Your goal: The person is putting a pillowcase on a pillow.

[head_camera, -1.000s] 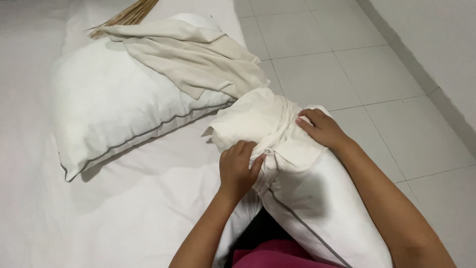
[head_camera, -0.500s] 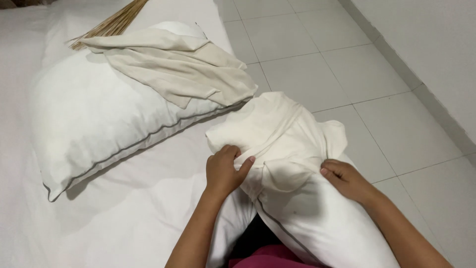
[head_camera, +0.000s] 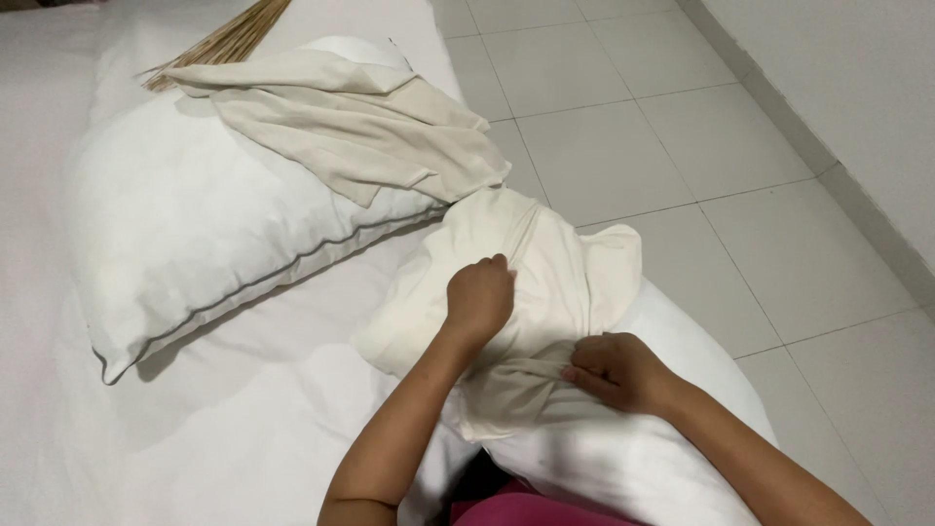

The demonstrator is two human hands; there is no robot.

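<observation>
A white pillow [head_camera: 623,458] lies across my lap with a cream pillowcase [head_camera: 545,263] pulled over its far end. My left hand [head_camera: 479,300] grips a fold of the pillowcase near the middle of the pillow. My right hand [head_camera: 616,370] pinches the bunched open edge of the pillowcase lower down, close to me. Part of the pillow is hidden under the cloth and my arms.
A second white pillow [head_camera: 195,224] with dark piping lies on the white bed sheet [head_camera: 195,438] to the left. Another cream pillowcase [head_camera: 351,127] is draped over it. A bundle of straw bristles [head_camera: 224,39] lies at the top. Grey floor tiles [head_camera: 682,146] run along the right.
My right hand has moved from the far end of the pillow down to the pillowcase's open edge. The pillowcase now covers more of the pillow. My left hand has shifted slightly upward.
</observation>
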